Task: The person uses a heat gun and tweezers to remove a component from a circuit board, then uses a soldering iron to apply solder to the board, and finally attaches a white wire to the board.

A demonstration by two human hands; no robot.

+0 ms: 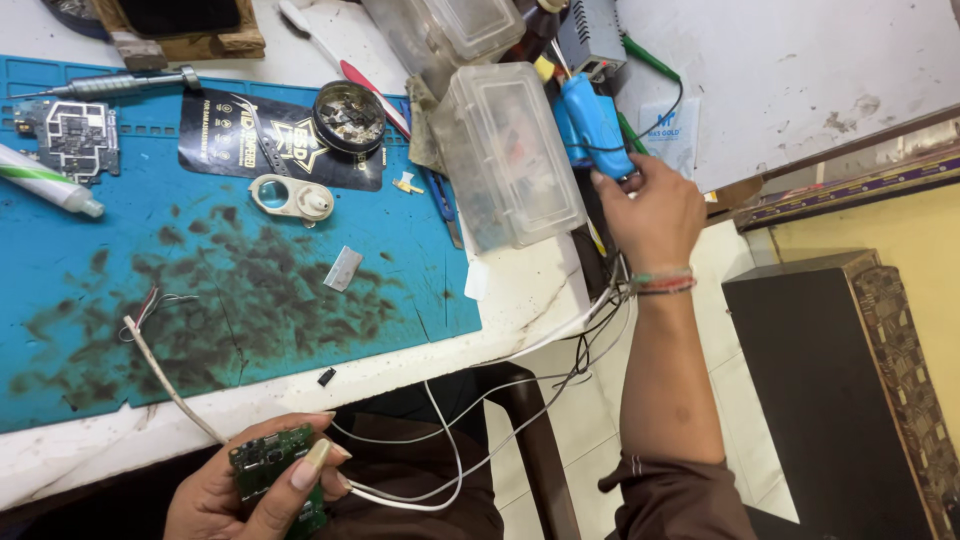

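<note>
While the left hand (250, 485) keeps its fingers clenched around the green circuit board (275, 470) low in front of the surface (520, 300), white wires trailing clear, the right hand (650, 210) reaches up, fingers grasping the blue soldering iron (595, 125) beside the clear plastic box (510, 150).

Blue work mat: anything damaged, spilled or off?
Yes. The blue mat is blotched with dark scorch-like stains across its middle, and loose bits lie on it: a small metal plate and a black chip at the bench edge. Cables hang tangled off the bench.
</note>
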